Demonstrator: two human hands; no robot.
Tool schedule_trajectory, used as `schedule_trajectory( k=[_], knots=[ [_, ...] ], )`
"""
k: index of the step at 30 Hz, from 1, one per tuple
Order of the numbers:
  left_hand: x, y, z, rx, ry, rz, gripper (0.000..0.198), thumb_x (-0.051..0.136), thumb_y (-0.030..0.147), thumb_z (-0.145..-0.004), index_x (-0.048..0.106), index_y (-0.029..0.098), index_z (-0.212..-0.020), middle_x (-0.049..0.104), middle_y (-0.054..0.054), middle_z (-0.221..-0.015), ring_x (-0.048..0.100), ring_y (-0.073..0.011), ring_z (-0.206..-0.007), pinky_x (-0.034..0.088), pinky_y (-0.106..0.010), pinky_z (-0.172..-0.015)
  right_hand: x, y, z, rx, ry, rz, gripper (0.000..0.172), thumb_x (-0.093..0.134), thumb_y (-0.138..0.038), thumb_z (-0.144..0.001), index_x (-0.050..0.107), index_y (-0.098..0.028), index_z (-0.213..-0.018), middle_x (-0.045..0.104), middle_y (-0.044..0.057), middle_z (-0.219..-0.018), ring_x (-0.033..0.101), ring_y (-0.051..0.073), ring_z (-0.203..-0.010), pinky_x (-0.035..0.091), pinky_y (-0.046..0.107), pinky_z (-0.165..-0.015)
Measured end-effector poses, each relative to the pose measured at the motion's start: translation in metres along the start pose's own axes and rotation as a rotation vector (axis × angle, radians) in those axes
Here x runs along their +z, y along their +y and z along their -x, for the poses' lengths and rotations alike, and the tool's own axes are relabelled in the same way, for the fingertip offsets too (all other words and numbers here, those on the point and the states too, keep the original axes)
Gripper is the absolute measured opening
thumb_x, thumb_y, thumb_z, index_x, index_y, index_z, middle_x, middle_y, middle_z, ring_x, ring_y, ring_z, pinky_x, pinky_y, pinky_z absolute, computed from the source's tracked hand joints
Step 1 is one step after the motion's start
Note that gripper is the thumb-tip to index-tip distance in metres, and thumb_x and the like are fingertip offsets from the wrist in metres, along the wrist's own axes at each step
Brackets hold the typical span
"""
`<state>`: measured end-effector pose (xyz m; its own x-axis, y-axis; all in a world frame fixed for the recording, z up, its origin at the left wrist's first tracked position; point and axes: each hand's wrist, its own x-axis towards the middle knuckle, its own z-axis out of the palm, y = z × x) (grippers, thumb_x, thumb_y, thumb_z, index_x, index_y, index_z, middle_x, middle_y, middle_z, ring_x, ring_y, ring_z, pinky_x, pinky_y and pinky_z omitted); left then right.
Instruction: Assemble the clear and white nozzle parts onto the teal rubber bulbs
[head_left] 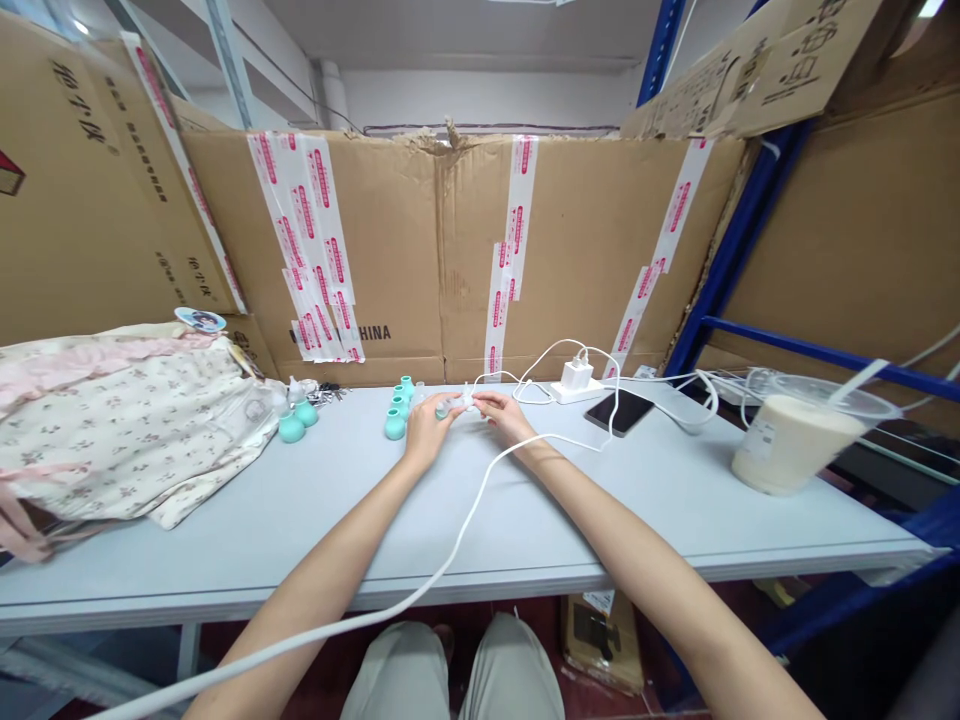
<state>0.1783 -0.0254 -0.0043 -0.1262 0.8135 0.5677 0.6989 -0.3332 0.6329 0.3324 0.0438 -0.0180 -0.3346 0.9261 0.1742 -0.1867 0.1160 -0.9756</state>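
Note:
Both my arms reach forward over the pale table (300, 520). My left hand (426, 428) and my right hand (507, 412) meet near the back of the table. Their fingers are closed on a small clear-and-white item with a teal tip (455, 403), held between them. A white cable (480, 480) runs from near my right wrist back toward me across the table. Just left of my left hand stand small teal bulb-shaped pieces (395, 408).
Two more teal bulbs (298, 420) lie beside folded floral clothing (127, 425) at the left. A white charger (577, 378) with cables, a dark phone (619, 410) and a lidded cup of pale drink with a straw (787, 440) sit at the right. Taped cardboard walls (450, 250) stand behind.

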Motion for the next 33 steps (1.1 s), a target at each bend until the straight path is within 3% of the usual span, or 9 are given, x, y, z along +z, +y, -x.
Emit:
schedule_trajectory(
  k=[5, 8, 11, 15, 20, 25, 28, 31, 33],
  knots=[
    [-0.007, -0.01, -0.006, -0.225, -0.017, -0.167, 0.032, 0.05, 0.048, -0.084, 0.067, 0.021, -0.088, 0.061, -0.001, -0.054, 0.061, -0.0199, -0.066, 0.039, -0.028, -0.068, -0.015, 0.003, -0.01, -0.304, 0.135, 0.483, 0.009, 0.067, -0.023, -0.068, 0.067, -0.019, -0.076, 0.07, 0.002, -0.081, 0.056, 0.013, -0.068, 0.041, 0.028, -0.069],
    [-0.009, -0.012, -0.006, -0.243, -0.035, -0.212, 0.03, 0.051, 0.049, -0.082, 0.064, 0.021, -0.084, 0.058, 0.0, -0.055, 0.06, -0.0206, -0.067, 0.039, -0.028, -0.067, -0.014, 0.009, -0.01, -0.346, 0.133, 0.793, 0.013, 0.063, -0.021, -0.073, 0.067, -0.022, -0.085, 0.071, -0.001, -0.082, 0.057, 0.014, -0.067, 0.041, 0.028, -0.07],
    [-0.009, -0.01, -0.005, -0.237, -0.018, -0.179, 0.025, 0.051, 0.043, -0.082, 0.058, 0.021, -0.092, 0.063, -0.002, -0.072, 0.061, -0.0205, -0.075, 0.041, -0.029, -0.073, -0.009, 0.016, -0.01, -0.377, 0.13, 0.967, 0.015, 0.06, -0.02, -0.077, 0.066, -0.024, -0.09, 0.071, -0.001, -0.086, 0.058, 0.015, -0.069, 0.042, 0.028, -0.069],
    [-0.006, -0.012, -0.004, -0.22, -0.025, -0.113, 0.036, 0.048, 0.026, -0.08, 0.044, 0.019, -0.115, 0.062, -0.007, -0.099, 0.06, -0.0212, -0.091, 0.042, -0.033, -0.084, -0.006, 0.021, -0.012, -0.427, 0.098, 1.038, 0.02, 0.058, -0.017, -0.077, 0.063, -0.024, -0.095, 0.07, -0.001, -0.091, 0.059, 0.015, -0.076, 0.042, 0.028, -0.071],
    [0.0, -0.017, -0.001, -0.157, -0.123, -0.071, 0.033, 0.042, 0.02, -0.081, 0.038, 0.015, -0.113, 0.053, -0.014, -0.117, 0.051, -0.0222, -0.112, 0.038, -0.036, -0.097, -0.009, 0.026, -0.014, -0.468, 0.112, 1.077, 0.037, 0.06, -0.018, -0.075, 0.052, -0.022, -0.111, 0.065, 0.002, -0.1, 0.058, 0.015, -0.078, 0.041, 0.027, -0.069],
    [0.004, -0.019, 0.002, -0.121, -0.198, -0.121, 0.028, 0.036, 0.028, -0.088, 0.038, 0.013, -0.112, 0.054, -0.017, -0.113, 0.051, -0.0238, -0.111, 0.039, -0.036, -0.094, -0.008, 0.02, -0.008, -0.574, 0.148, 1.157, 0.022, 0.058, -0.021, -0.078, 0.052, -0.019, -0.1, 0.062, 0.004, -0.095, 0.056, 0.016, -0.077, 0.038, 0.029, -0.072],
    [0.001, -0.017, 0.002, -0.092, -0.242, -0.119, 0.029, 0.04, 0.036, -0.087, 0.041, 0.017, -0.109, 0.061, -0.01, -0.099, 0.057, -0.0234, -0.099, 0.041, -0.036, -0.088, -0.005, 0.007, 0.001, -0.722, 0.152, 1.155, 0.014, 0.05, -0.022, -0.086, 0.054, -0.018, -0.099, 0.061, 0.006, -0.095, 0.055, 0.017, -0.08, 0.037, 0.03, -0.075],
    [-0.002, -0.016, 0.001, -0.071, -0.37, 0.022, 0.025, 0.04, 0.043, -0.086, 0.046, 0.021, -0.097, 0.061, -0.001, -0.073, 0.059, -0.0194, -0.076, 0.043, -0.032, -0.077, -0.001, -0.006, 0.011, -0.885, 0.048, 1.217, 0.016, 0.044, -0.023, -0.091, 0.059, -0.02, -0.098, 0.062, 0.007, -0.099, 0.055, 0.017, -0.087, 0.035, 0.03, -0.078],
    [-0.003, -0.016, 0.0, -0.065, -0.428, 0.163, 0.028, 0.04, 0.048, -0.085, 0.048, 0.021, -0.09, 0.06, 0.002, -0.066, 0.057, -0.0164, -0.068, 0.043, -0.028, -0.07, 0.001, -0.011, 0.016, -0.939, -0.043, 1.283, 0.02, 0.042, -0.023, -0.093, 0.061, -0.02, -0.096, 0.063, 0.007, -0.099, 0.055, 0.017, -0.089, 0.033, 0.03, -0.078]
  ],
)
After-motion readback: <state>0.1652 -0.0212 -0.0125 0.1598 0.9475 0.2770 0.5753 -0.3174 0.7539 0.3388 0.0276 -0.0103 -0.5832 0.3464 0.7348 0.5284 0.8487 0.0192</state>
